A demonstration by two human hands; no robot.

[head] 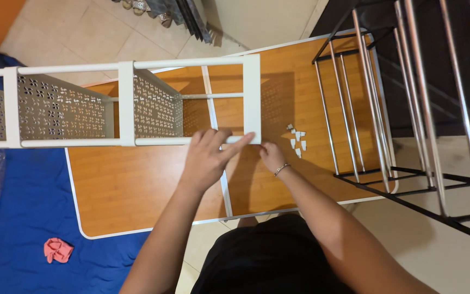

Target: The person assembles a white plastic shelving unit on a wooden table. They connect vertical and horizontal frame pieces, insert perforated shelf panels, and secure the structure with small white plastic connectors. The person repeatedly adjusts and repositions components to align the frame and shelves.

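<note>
Left hand [206, 158] lies over the lower rail of the white shelf frame [131, 103], fingers curled loosely around it, forefinger stretched rightward to the frame's end post. Right hand [272, 157] sits just right of that post, fingers bent under the corner; whether they pinch anything cannot be told. The frame's long axis runs leftward, away from both hands. Small white plastic caps [297, 142] lie just beyond the right fingers on the orange table [137, 190]. Farther right stands a metal rack [409, 109].
</note>
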